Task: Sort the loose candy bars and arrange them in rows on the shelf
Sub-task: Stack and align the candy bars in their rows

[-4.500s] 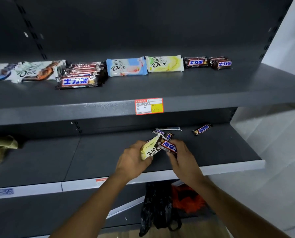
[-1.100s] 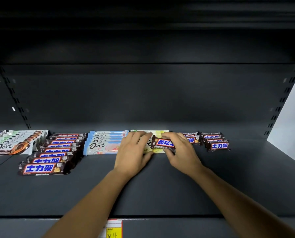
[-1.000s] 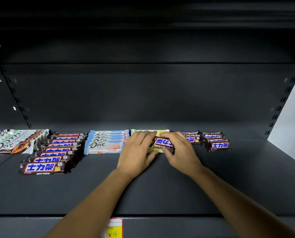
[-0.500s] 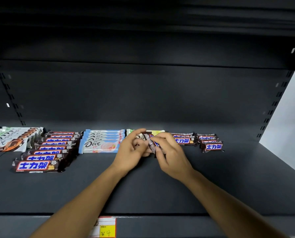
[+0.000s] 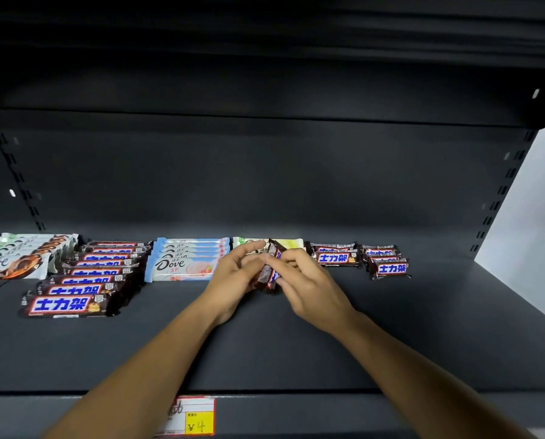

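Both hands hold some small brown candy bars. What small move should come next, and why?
Probably the right hand should carry one of the small brown-wrapped candy bars, which the left hand also pinches, to the front of the short matching brown row: same wrapper, bare dark shelf there.

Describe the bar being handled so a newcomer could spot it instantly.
On the dark shelf, look mid-row, before the yellow-green Dove bars. The left hand and right hand hold a brown Snickers bar between them. Unlike its flat-lying neighbours, it alone stands tilted on end.
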Tool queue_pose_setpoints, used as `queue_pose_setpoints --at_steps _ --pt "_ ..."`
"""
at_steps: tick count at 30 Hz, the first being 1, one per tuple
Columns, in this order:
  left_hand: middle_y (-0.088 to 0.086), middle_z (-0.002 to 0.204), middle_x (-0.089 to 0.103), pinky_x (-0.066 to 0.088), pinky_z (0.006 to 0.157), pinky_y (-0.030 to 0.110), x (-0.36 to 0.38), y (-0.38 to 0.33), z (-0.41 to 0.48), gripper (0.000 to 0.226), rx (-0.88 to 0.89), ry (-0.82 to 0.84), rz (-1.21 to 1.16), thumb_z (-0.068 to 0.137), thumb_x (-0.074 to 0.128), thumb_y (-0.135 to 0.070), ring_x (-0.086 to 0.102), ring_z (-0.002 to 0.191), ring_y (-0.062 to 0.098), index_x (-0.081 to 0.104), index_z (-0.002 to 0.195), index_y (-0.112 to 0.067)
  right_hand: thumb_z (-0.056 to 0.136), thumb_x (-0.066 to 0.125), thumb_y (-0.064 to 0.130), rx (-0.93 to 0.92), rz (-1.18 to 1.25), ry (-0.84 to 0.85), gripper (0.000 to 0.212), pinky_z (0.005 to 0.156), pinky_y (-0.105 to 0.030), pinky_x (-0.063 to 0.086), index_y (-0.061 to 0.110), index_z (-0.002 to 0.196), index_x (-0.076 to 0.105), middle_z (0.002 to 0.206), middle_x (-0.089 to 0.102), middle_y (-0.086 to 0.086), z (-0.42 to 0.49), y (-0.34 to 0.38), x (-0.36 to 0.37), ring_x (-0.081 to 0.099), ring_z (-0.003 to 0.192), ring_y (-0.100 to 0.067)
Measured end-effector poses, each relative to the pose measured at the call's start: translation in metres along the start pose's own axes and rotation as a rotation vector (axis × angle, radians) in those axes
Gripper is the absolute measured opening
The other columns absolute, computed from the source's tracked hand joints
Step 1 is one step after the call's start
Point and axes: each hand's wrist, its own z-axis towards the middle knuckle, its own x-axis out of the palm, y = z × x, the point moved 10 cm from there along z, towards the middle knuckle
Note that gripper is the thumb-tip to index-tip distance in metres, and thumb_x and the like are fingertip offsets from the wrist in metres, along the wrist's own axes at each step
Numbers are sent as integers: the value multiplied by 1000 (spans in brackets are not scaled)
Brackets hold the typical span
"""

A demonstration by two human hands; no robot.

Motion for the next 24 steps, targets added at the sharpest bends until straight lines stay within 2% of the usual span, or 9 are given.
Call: queue_pose_setpoints --at_steps 2,4,8,11,15,18,21,23,24 --pt "7 82 68 50 65 29 1 -4 -1 12 23 10 11 94 52 -7 61 69 18 62 99 -9 88 55 17 -10 -69 -18 37 72 -25 48 15 125 58 109 46 -3 1 -1 -2 50 80 -12" --pt "8 77 67 50 60 27 3 -6 -2 14 28 22 2 95 49 -7 60 66 19 63 89 -7 88 56 27 -12 -127 -22 35 70 -25 49 19 122 58 118 46 -2 3 -3 -5 52 80 -12" --pt "8 75 69 52 60 27 6 -1 0 27 -11 66 -63 97 39 -3 64 68 20 63 86 -3 88 55 32 -135 -218 -2 36 80 -28 54 17 120 51 118 60 -4 -1 2 -12 64 95 -16" --pt "11 75 71 55 63 26 9 3 -1 28 -50 114 -78 96 36 -1 68 67 20 63 89 -2 86 64 24 -182 -277 76 43 80 -31 55 16 124 45 120 59 -5 -8 2 -9 63 99 -17" --pt "13 79 72 56 62 23 17 6 -6 29 -85 168 -72 95 34 2 69 68 20 63 89 -1 80 66 4 -131 -252 144 53 68 -34 57 12 127 43 128 44 -5 -20 -1 -10 62 100 -21" --pt "14 81 71 56 64 24 25 7 -11 32 -98 212 -86 93 36 3 70 72 22 67 91 -3 64 66 -9 -132 -245 135 68 74 -33 56 8 127 44 123 49 -8 -22 4 -17 61 100 -24" --pt "7 84 71 55 70 23 34 5 -15 25 -77 270 -76 86 53 -5 68 74 16 75 89 -14 74 66 1 -104 -226 109 63 92 -32 47 8 130 39 115 56 -9 -20 5 -23 57 101 -24" --pt "7 93 72 55 77 25 37 6 -17 20 -68 300 -73 78 64 -8 68 80 15 75 93 -15 85 59 17 -28 -176 27 46 92 -27 41 7 127 43 109 60 -8 -18 1 -31 54 98 -20" --pt "7 95 72 55 79 26 36 7 -17 22 -73 300 -84 75 63 -11 68 83 16 75 94 -15 87 55 22 8 -139 -17 40 90 -25 40 7 122 46 105 62 -8 -17 -1 -36 53 96 -19"
